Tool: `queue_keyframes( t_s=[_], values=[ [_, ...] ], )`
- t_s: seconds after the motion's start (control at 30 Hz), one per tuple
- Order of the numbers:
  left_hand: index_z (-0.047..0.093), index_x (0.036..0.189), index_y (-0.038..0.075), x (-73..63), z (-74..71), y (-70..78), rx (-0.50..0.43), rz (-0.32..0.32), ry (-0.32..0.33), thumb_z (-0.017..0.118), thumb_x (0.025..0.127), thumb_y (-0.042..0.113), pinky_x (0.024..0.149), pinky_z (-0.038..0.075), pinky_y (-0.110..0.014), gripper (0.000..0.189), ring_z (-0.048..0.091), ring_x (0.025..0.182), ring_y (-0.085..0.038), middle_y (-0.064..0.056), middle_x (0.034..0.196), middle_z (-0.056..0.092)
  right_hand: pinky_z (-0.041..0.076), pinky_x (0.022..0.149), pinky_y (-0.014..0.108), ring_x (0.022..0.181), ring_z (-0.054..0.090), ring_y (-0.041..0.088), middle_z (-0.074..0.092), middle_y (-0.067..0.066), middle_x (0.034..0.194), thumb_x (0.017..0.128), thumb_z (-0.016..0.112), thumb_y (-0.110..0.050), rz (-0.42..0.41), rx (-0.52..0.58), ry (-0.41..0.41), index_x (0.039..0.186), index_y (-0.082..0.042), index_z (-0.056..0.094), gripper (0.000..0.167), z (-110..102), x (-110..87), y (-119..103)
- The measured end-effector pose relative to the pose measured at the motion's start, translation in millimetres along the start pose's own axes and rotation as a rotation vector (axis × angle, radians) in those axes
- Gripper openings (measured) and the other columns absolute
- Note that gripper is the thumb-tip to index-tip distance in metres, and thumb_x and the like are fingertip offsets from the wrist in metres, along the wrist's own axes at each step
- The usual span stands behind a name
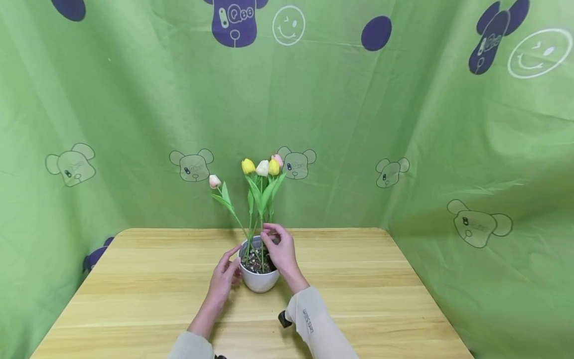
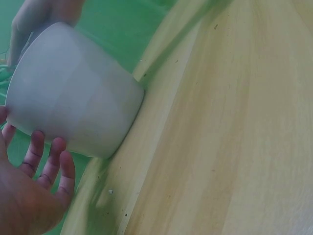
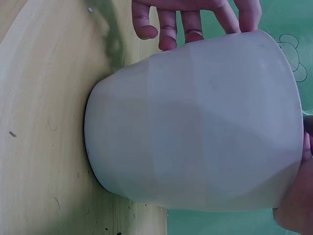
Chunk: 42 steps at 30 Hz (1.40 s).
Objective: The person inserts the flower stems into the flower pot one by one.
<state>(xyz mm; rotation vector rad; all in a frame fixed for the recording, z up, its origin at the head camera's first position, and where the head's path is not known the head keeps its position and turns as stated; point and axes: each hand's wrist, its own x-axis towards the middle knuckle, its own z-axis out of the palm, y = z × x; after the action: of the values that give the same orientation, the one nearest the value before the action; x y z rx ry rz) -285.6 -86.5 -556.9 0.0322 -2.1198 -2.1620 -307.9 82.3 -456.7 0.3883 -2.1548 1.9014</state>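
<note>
A white pot [image 1: 260, 285] of dark, speckled soil [image 1: 256, 262] stands upright on the wooden table, holding several artificial tulips. The right hand [image 1: 280, 252] reaches over the pot's right rim, thumb and index finger pinching a green stem [image 1: 262, 219] below a white tulip [image 1: 262, 168]. Against the pot's left side, the left hand [image 1: 221, 279] touches the wall near the rim with lightly bent fingers [image 2: 50, 164]. Yellow tulips [image 1: 248, 166] flank the white one, with a pink one [image 1: 277, 159] behind. Another pale pink tulip [image 1: 215, 181] leans out left.
The wooden table [image 1: 350, 299] has rounded back corners. A green curtain [image 1: 332, 99] printed with bear heads and smiley faces surrounds it at the back and sides. Small dark specks [image 3: 12, 133] lie on the tabletop near the pot.
</note>
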Motion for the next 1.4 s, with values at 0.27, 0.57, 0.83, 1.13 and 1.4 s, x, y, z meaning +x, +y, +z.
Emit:
queue_keyframes(
  t_s=[0.27, 0.57, 0.83, 1.13, 1.4],
  values=[
    [0.052, 0.151, 0.013, 0.0, -1.0, -0.1, 0.008, 0.007, -0.001, 0.054, 0.108, 0.021, 0.072, 0.058, -0.042, 0.044, 0.064, 0.082, -0.032, -0.012, 0.086, 0.06, 0.059, 0.075, 0.023, 0.086, 0.063, 0.017, 0.067, 0.028, 0.112, 0.096, 0.066, 0.005, -0.002, -0.006, 0.004, 0.126, 0.013, 0.062, 0.032, 0, 0.1, 1],
    [0.055, 0.15, 0.021, -3.1, -0.6, 0.8, 0.002, 0.02, 0.006, 0.057, 0.107, 0.028, 0.072, 0.058, -0.039, 0.044, 0.064, 0.081, -0.027, -0.009, 0.088, 0.06, 0.054, 0.074, 0.016, 0.09, 0.065, 0.024, 0.067, 0.028, 0.113, 0.096, 0.066, 0.005, -0.006, -0.028, 0.002, 0.126, 0.012, 0.063, 0.031, 0, -0.7, -2],
    [0.057, 0.147, 0.025, -2.4, -0.2, -1.0, -0.005, 0.017, 0.01, 0.058, 0.106, 0.03, 0.073, 0.058, -0.04, 0.042, 0.064, 0.082, -0.029, -0.009, 0.087, 0.061, 0.055, 0.077, 0.017, 0.092, 0.065, 0.025, 0.067, 0.028, 0.113, 0.096, 0.066, 0.005, 0.002, -0.045, -0.003, 0.126, 0.011, 0.063, 0.031, -1, -0.4, -3],
    [0.053, 0.151, 0.019, -2.3, 0.3, 0.5, -0.004, 0.02, 0.003, 0.057, 0.107, 0.029, 0.07, 0.058, -0.039, 0.046, 0.064, 0.082, -0.027, -0.009, 0.088, 0.061, 0.062, 0.08, 0.032, 0.092, 0.065, 0.026, 0.068, 0.026, 0.114, 0.095, 0.068, 0.003, -0.005, -0.025, 0.022, 0.126, 0.007, 0.065, 0.031, 0, 13.2, 32],
    [0.055, 0.15, 0.02, -2.9, 0.2, 1.6, -0.007, 0.017, 0.005, 0.058, 0.107, 0.03, 0.07, 0.058, -0.039, 0.044, 0.064, 0.081, -0.027, -0.009, 0.087, 0.061, 0.063, 0.078, 0.031, 0.086, 0.063, 0.015, 0.069, 0.02, 0.11, 0.094, 0.071, 0.001, -0.01, -0.002, 0.034, 0.123, 0.001, 0.069, 0.029, -1, 13.4, 37]
  ],
)
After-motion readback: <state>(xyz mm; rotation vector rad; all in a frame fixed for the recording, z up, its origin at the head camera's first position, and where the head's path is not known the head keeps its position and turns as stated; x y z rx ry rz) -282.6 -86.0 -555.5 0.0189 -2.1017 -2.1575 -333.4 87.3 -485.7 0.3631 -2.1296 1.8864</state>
